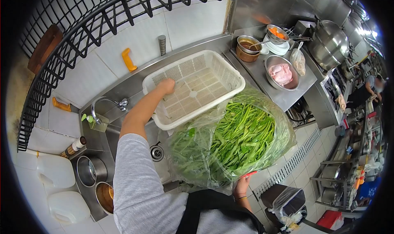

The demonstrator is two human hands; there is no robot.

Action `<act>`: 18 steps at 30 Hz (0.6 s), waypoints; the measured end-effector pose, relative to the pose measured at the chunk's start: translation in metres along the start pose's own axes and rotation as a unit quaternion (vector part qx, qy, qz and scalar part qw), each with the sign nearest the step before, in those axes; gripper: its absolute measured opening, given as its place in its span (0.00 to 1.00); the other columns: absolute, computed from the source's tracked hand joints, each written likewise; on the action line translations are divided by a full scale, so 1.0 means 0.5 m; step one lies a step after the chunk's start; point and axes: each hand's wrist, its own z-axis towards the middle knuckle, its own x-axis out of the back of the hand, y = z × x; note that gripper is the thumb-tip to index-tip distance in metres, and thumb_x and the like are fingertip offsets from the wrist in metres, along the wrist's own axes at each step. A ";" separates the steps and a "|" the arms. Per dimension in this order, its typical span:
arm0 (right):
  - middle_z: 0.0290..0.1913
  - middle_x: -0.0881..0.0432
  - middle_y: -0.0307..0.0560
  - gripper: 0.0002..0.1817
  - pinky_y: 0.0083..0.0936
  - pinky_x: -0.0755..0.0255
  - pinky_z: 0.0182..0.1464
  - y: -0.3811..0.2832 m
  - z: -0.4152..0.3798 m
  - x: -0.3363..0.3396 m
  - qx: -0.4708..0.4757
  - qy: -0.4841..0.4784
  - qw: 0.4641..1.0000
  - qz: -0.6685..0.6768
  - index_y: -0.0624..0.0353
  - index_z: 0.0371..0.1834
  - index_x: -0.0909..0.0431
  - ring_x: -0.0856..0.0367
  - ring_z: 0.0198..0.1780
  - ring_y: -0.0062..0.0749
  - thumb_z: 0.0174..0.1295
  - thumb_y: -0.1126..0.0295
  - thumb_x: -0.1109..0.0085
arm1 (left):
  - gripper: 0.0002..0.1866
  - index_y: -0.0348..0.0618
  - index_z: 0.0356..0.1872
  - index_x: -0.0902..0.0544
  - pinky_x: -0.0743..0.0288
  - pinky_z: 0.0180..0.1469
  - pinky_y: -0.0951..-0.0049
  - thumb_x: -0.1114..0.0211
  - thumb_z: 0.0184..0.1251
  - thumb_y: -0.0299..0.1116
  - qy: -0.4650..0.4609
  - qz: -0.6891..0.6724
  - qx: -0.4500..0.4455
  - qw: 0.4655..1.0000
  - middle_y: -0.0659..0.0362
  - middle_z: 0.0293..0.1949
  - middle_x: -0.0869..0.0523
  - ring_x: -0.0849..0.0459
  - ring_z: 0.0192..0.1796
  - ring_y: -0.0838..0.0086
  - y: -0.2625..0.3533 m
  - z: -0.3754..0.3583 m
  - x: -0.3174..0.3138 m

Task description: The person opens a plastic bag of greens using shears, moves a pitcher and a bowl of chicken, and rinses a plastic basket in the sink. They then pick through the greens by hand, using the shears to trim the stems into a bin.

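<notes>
A white perforated plastic basket (193, 119) rests across the sink. My left hand (166, 86) reaches inside its left end, fingers curled and pointing down; a small bit of something shows by the fingertips. A large clear plastic bag (191, 158) full of long leafy green vegetables (246, 131) lies open against the basket's near side. At the bag's lower edge, my right hand (242, 186) is closed with a slim red thing (249, 174) at its fingers, whose kind I cannot make out. The bag partly hides that hand.
A faucet (100, 106) stands at the sink's left, near the drain (156, 152). On the right counter are a bowl of raw meat (282, 73), a pot of sauce (249, 45) and plates (278, 48). A black wire rack (111, 20) hangs overhead. A bin (283, 197) stands lower right.
</notes>
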 end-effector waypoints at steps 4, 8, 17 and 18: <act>0.56 0.33 0.41 0.28 0.22 0.39 0.56 -0.005 -0.003 -0.012 0.019 0.019 1.000 0.010 0.57 0.65 0.49 0.33 0.54 0.28 0.62 0.75 0.52 | 0.07 0.40 0.26 0.20 0.26 0.37 0.64 0.37 0.48 0.32 0.086 -0.225 -0.017 0.970 0.49 0.30 0.18 0.19 0.34 0.58 0.021 0.037 -0.003; 0.58 0.35 0.41 0.30 0.23 0.40 0.57 0.021 0.014 0.017 -0.002 -0.019 0.999 0.028 0.57 0.66 0.51 0.34 0.55 0.28 0.61 0.75 0.52 | 0.09 0.38 0.23 0.22 0.27 0.35 0.64 0.35 0.46 0.33 0.110 -0.235 -0.045 0.965 0.49 0.25 0.19 0.20 0.31 0.59 0.046 0.056 -0.012; 0.60 0.37 0.41 0.30 0.23 0.40 0.58 -0.010 0.002 -0.005 -0.012 -0.015 1.000 0.023 0.55 0.67 0.52 0.36 0.57 0.28 0.62 0.74 0.52 | 0.06 0.39 0.22 0.19 0.25 0.36 0.68 0.33 0.43 0.29 0.018 -0.430 -0.014 0.902 0.51 0.25 0.17 0.18 0.31 0.62 0.085 0.062 0.043; 0.60 0.37 0.41 0.30 0.23 0.40 0.58 -0.015 -0.002 -0.010 -0.020 -0.020 0.999 0.023 0.55 0.67 0.52 0.36 0.56 0.28 0.63 0.73 0.52 | 0.06 0.39 0.22 0.19 0.25 0.36 0.68 0.33 0.43 0.29 0.018 -0.429 -0.013 0.903 0.51 0.25 0.17 0.18 0.31 0.62 0.099 0.061 0.044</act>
